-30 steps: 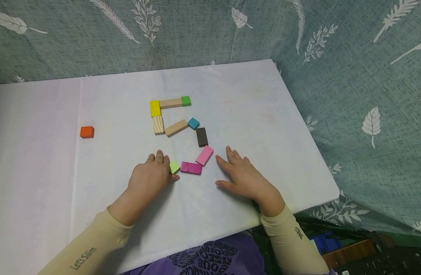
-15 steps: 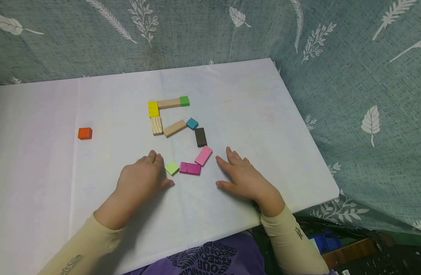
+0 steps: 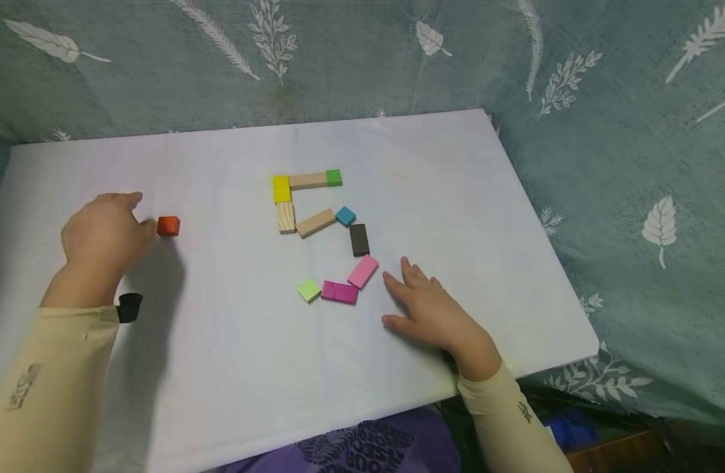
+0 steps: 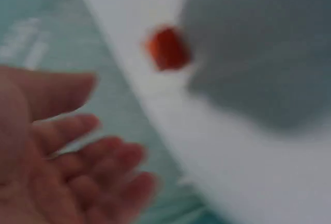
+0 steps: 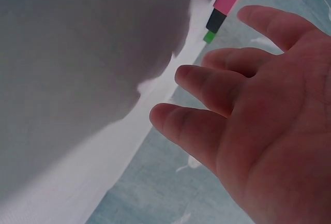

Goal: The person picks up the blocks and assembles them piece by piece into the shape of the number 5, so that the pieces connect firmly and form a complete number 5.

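My left hand hovers just left of an orange-red block, its fingers loosely bent with nothing between them. In the left wrist view a gap shows between the hand and the blurred orange-red block. My right hand lies with spread fingers near the pink block, apart from it. Beside that are a magenta block, a light green block and a dark brown block. The right wrist view shows the right hand holding nothing.
Further back, a blue block, a tan block, a striped wood block, a yellow block, another tan block and a green block continue the winding row. Leaf-patterned cloth hangs behind the white table.
My left hand has left the light green block and swung left and away to the orange-red block. The light green block stays beside the magenta one. My right hand has hardly moved.
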Demonstrator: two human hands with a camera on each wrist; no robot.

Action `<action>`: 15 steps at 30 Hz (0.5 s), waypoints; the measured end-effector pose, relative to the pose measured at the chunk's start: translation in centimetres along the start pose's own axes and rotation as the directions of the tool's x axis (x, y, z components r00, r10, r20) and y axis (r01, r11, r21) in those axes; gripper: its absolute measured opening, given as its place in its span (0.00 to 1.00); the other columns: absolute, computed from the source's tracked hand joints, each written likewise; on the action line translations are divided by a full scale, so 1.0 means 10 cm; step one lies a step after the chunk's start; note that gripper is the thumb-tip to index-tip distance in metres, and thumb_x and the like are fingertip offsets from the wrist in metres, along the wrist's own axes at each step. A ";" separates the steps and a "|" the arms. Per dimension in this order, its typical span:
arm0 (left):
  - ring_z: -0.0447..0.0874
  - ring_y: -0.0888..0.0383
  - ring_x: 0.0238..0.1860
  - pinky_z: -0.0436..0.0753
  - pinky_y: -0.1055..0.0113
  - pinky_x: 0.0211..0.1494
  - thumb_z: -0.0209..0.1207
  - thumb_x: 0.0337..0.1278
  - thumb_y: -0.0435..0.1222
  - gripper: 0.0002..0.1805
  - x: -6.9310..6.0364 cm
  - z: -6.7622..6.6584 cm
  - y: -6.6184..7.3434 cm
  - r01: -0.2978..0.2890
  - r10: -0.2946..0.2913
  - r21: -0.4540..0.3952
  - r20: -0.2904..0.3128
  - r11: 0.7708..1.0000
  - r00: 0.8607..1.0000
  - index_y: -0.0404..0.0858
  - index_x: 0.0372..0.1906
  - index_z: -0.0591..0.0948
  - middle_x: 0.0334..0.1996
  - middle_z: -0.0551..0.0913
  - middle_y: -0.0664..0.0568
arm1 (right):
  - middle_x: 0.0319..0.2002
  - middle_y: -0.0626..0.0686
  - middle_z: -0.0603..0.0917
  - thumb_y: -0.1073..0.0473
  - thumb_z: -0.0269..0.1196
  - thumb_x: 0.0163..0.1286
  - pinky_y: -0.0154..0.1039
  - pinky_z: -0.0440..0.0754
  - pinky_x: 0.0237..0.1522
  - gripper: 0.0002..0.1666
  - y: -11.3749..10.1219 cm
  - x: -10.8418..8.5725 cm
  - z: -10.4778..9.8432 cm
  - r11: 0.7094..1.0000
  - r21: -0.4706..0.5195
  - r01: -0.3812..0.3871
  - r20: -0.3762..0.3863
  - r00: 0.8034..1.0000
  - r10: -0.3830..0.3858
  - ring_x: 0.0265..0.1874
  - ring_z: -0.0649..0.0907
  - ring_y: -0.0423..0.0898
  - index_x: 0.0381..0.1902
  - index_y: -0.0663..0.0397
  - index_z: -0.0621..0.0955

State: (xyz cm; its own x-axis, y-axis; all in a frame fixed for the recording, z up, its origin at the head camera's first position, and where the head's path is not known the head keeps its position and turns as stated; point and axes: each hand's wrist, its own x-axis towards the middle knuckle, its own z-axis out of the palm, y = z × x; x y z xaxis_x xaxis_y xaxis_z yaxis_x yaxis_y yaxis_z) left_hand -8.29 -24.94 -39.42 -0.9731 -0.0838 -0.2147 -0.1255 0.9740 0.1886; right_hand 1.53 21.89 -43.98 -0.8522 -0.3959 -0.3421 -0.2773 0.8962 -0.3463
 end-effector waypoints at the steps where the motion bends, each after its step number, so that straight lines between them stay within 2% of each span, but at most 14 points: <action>1: 0.69 0.24 0.61 0.74 0.31 0.53 0.52 0.65 0.40 0.36 0.11 0.04 -0.07 -0.005 0.005 -0.002 0.063 1.000 0.998 0.32 0.76 0.61 0.67 0.67 0.24 | 0.80 0.64 0.50 0.40 0.64 0.69 0.68 0.57 0.74 0.46 0.00 -0.02 0.00 1.000 0.007 -0.002 0.001 1.000 0.002 0.79 0.55 0.64 0.78 0.47 0.63; 2: 0.67 0.23 0.61 0.72 0.30 0.56 0.52 0.65 0.40 0.38 0.20 0.08 -0.13 -0.013 0.013 -0.004 0.130 1.000 0.991 0.32 0.77 0.58 0.68 0.65 0.22 | 0.80 0.64 0.50 0.40 0.64 0.69 0.69 0.57 0.74 0.46 0.01 -0.04 0.00 1.000 0.010 -0.002 0.003 1.000 0.001 0.79 0.55 0.64 0.78 0.47 0.63; 4: 0.67 0.24 0.61 0.71 0.30 0.60 0.54 0.63 0.36 0.38 0.33 0.17 -0.21 -0.046 0.048 -0.012 0.207 0.999 0.977 0.31 0.76 0.59 0.66 0.65 0.20 | 0.80 0.64 0.50 0.40 0.64 0.69 0.69 0.57 0.73 0.46 0.00 -0.06 0.00 1.000 0.017 0.007 0.001 1.000 -0.007 0.79 0.55 0.64 0.78 0.47 0.63; 6: 0.70 0.25 0.59 0.72 0.31 0.58 0.55 0.61 0.33 0.35 0.39 0.22 -0.25 -0.094 0.093 -0.008 0.212 0.996 0.973 0.32 0.74 0.65 0.64 0.68 0.21 | 0.80 0.65 0.50 0.40 0.64 0.70 0.69 0.58 0.73 0.45 0.00 -0.06 -0.01 1.000 0.022 0.017 -0.006 1.000 -0.017 0.79 0.56 0.64 0.78 0.48 0.63; 8: 0.73 0.27 0.57 0.74 0.32 0.56 0.57 0.60 0.32 0.30 0.38 0.25 -0.23 -0.110 0.109 -0.004 0.183 0.994 0.977 0.33 0.69 0.73 0.62 0.73 0.23 | 0.80 0.65 0.50 0.40 0.64 0.70 0.69 0.58 0.73 0.45 -0.01 -0.05 -0.02 1.000 0.022 0.018 -0.008 1.000 -0.017 0.79 0.56 0.64 0.78 0.48 0.63; 11: 0.79 0.33 0.48 0.77 0.38 0.49 0.63 0.58 0.35 0.23 0.27 0.28 -0.05 -0.163 0.164 -0.017 0.118 0.986 0.979 0.30 0.59 0.81 0.53 0.82 0.28 | 0.80 0.65 0.50 0.40 0.63 0.70 0.68 0.58 0.74 0.45 0.00 -0.04 -0.02 1.000 0.018 0.006 -0.002 1.000 -0.006 0.79 0.56 0.64 0.78 0.48 0.63; 15: 0.81 0.43 0.36 0.80 0.46 0.41 0.69 0.54 0.40 0.19 0.05 0.41 0.41 -0.261 0.263 -0.039 0.087 0.965 0.961 0.31 0.48 0.86 0.38 0.87 0.37 | 0.80 0.64 0.50 0.39 0.63 0.70 0.68 0.59 0.73 0.45 0.01 -0.01 -0.03 1.000 0.002 0.009 -0.003 1.000 -0.009 0.79 0.56 0.63 0.79 0.48 0.62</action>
State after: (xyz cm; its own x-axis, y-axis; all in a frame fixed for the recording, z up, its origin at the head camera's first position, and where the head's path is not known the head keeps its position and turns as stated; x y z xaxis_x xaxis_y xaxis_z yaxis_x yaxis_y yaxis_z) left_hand -8.49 -20.14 -42.67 -0.9511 0.1945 -0.2400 0.1255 0.9532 0.2750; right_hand 1.50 22.05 -43.73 -0.8510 -0.4032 -0.3364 -0.2838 0.8922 -0.3513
